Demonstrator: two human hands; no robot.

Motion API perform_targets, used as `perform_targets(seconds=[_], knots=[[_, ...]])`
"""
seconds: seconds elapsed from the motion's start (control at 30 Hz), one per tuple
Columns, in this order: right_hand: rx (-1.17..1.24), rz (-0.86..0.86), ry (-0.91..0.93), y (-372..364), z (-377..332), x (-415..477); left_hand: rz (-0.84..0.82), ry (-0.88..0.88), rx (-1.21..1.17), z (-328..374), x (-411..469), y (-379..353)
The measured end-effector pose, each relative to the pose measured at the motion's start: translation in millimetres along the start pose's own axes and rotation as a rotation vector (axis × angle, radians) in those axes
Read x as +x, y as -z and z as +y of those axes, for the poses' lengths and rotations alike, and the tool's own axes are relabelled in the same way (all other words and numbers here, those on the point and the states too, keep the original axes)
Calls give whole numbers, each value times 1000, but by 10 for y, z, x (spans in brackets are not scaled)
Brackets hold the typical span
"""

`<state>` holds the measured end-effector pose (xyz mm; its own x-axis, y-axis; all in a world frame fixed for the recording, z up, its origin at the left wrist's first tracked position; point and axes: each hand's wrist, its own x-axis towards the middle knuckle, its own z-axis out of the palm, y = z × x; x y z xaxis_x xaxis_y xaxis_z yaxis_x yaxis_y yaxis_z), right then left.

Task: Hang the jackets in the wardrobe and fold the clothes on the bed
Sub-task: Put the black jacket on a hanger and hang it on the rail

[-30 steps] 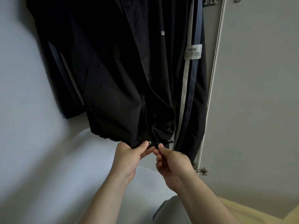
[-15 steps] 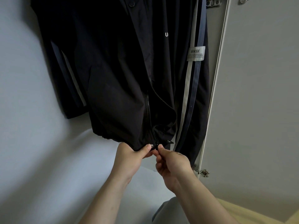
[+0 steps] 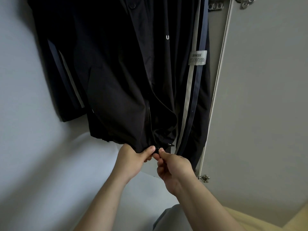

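- Currently the jacket (image 3: 116,72) is hanging upper centre, its zipper (image 3: 150,119) running straight up from the hands.
- Left hand (image 3: 131,160) and right hand (image 3: 173,165) are pinching the hem together at the zipper's foot.

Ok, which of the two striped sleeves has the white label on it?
The sleeve on the picture's right, beside the door: a white label crosses its pale stripe. The sleeve on the left shows stripes only.
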<state>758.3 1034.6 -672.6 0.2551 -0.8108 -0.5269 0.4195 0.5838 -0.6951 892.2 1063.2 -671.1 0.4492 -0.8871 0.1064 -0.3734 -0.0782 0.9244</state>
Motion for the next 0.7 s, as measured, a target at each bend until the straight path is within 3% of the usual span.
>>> perform_targets(seconds=[0.43,0.7], knots=[[-30,42,-86,-10,-115,6,-32,-75,207,-85,49,-48],[-123,-94,-26,53,-154,-5,-144,-54,-189,-201,-89,-187]])
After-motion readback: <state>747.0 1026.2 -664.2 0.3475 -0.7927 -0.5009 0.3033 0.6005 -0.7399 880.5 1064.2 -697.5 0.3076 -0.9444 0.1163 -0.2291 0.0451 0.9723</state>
